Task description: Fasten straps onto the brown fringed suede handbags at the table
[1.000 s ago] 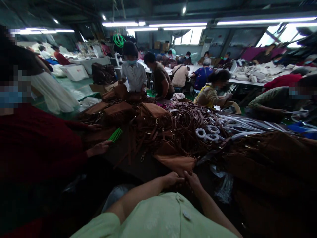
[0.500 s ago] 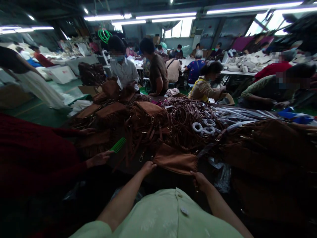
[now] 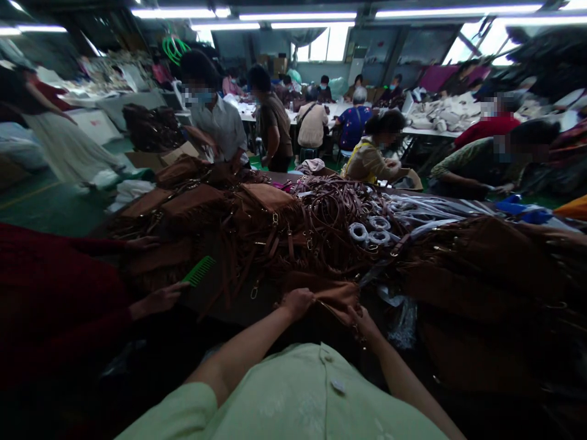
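So you've got the brown bag (image 3: 342, 294) right in front of you at the near edge of the tabletop (image 3: 241, 305), pinched between both hands. Your left grip (image 3: 298, 304) is clamped on its left part, and your right grip (image 3: 361, 324) has hold of the near right corner, with the material bunched up in folds between the two. Some shiny hardware (image 3: 364, 343) hangs by your right one, too dark to make out properly. Just past the bag there's a big tangle of straps (image 3: 334, 205), with white coils (image 3: 358, 231) sitting beside it. More fringed bags (image 3: 195, 203) are heaped to the far left, and a dark brown pile (image 3: 486, 263) fills the right side. On your left, a co-worker's hand (image 3: 160, 299) holds a green comb (image 3: 200, 271), well apart from yours.
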{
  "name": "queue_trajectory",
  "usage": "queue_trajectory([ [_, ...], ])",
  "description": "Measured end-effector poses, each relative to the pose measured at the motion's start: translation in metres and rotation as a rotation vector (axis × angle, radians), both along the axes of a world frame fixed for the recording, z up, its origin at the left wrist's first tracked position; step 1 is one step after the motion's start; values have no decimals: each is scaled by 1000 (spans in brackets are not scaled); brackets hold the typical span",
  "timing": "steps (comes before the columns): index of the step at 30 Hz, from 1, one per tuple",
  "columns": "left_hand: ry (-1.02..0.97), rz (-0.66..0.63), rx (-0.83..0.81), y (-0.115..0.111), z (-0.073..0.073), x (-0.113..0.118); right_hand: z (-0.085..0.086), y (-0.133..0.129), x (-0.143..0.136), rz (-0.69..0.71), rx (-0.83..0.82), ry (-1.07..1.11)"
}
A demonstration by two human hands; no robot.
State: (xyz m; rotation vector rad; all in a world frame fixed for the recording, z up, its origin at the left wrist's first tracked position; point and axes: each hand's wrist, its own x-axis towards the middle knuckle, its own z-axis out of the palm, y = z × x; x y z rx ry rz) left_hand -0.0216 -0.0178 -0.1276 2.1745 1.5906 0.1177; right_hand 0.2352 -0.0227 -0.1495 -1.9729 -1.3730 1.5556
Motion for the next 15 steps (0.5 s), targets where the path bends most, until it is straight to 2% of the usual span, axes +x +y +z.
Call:
queue_trajectory([
  [2,12,2,55,5,5,4,7,-1,-9,118,227,-278],
  [4,22,-22,98,8,8,10,12,1,-19,250,352,-568],
  [7,1,32,186,5,14,16,20,11,-32,357,308,-785],
  [9,-87,112,301,0,17,19,25,21,-36,383,256,-781],
  [11,-211,71,347,-6,18,24,28,31,-38,410,230,-761],
  [12,-261,0,303,-8,17,28,29,34,-38,424,229,-760],
  [14,-324,-121,93,-9,12,39,29,39,-38,439,229,-756],
  [15,-351,-128,-27,-7,8,44,28,40,-38,439,226,-745],
])
